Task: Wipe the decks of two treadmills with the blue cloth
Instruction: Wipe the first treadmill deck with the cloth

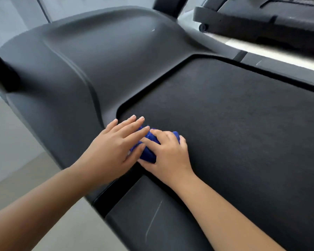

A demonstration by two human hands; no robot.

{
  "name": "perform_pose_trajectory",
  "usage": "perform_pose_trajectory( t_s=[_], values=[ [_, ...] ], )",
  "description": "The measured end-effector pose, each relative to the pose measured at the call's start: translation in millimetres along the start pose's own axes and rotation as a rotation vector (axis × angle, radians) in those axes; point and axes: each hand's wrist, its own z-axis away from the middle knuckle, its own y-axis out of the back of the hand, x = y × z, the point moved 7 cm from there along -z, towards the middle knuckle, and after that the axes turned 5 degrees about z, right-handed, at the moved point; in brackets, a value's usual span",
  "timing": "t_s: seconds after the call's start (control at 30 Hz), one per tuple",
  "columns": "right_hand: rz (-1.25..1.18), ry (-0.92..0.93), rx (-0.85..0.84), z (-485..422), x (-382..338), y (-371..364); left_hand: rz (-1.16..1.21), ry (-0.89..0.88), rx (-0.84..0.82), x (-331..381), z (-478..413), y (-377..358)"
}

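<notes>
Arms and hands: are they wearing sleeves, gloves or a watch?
No. The left hand and right hand are bare: no gloves, rings or watch. No sleeves show in the picture. Nails look short and unpainted.

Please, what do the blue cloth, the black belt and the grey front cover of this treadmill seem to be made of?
The blue cloth: probably microfibre or terry; it looks fuzzy and bunches softly.
The black belt: matte, finely grained, perhaps rubber-coated fabric.
The grey front cover: likely moulded plastic; smooth, soft sheen, rounded ridges.

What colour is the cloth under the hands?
Deep blue; the cloth shows best, and only, in the head view.
</notes>
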Motion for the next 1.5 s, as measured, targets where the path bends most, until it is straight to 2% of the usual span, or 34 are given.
perform_pose_trajectory(
  t_s=[0.17,0.37,0.5,0.6,0.77,0.9,1.03,1.27,1.37,1.5],
  values=[
    [-0.017,-0.051,-0.045,48.1,58.7,29.6,0.057,-0.025,-0.043,36.4,-14.2,-15.8],
    [0.047,-0.169,-0.039,154.2,153.8,95.6,0.083,-0.135,-0.146,89.5,-29.1,-46.7],
    [0.074,-0.287,-0.02,209.7,192.9,126.1,0.141,-0.117,-0.224,101.2,-38.1,-70.3],
    [0.092,-0.314,0.051,202.7,189.0,123.8,0.099,-0.133,-0.255,99.7,-36.2,-83.6],
    [0.08,-0.179,0.045,137.6,136.8,88.6,0.105,-0.018,-0.218,80.6,-34.3,-87.8],
    [0.057,-0.098,0.028,123.4,118.8,76.6,0.11,0.052,-0.276,73.8,-35.3,-95.2],
    [0.028,-0.057,0.021,173.7,154.5,102.8,0.11,-0.008,-0.305,95.1,-43.9,-99.5],
    [0.111,-0.29,-0.116,303.2,247.6,176.3,0.193,-0.302,-0.327,181.1,-64.1,-116.6],
    [0.122,-0.366,-0.047,314.3,253.7,181.4,0.183,-0.423,-0.297,219.6,-71.6,-121.5],
    [0.132,-0.354,0.012,310.6,249.6,178.8,0.216,-0.427,-0.305,266.7,-79.7,-132.9]
  ],
)
